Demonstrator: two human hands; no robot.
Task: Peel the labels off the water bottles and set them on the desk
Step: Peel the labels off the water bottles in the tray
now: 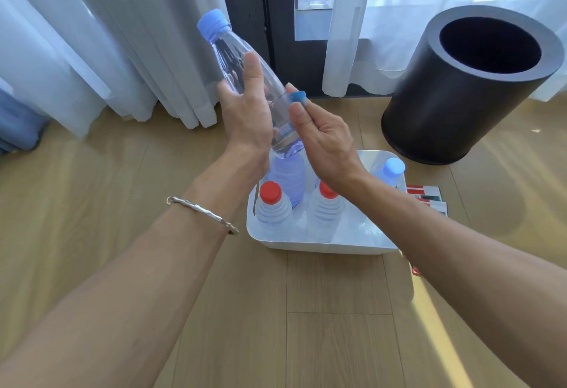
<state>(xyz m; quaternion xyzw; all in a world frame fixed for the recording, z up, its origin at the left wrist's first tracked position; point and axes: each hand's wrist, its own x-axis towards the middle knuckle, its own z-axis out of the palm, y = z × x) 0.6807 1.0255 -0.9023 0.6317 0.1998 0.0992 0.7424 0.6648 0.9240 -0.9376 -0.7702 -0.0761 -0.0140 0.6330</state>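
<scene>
Left hand (pixel 245 111) has its fingers wrapped round a clear plastic water bottle with a pale blue cap (pixel 233 59), held up in the air and tilted, cap pointing up-left. The bottle's body looks bare. Right hand (pixel 322 139) is just beside it, fingers pinching a small blue scrap (pixel 297 96) (label bit, I think). Below sits a white plastic tub (pixel 306 246) on the wooden floor (pixel 322 311), holding red-capped bottles (pixel 271 203). Flat red-and-white labels (pixel 425 196) lie right of the tub.

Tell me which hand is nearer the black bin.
Right. The right hand, pinching a blue scrap, is between bottle and bin; the left hand grips the bottle, farther away.
</scene>
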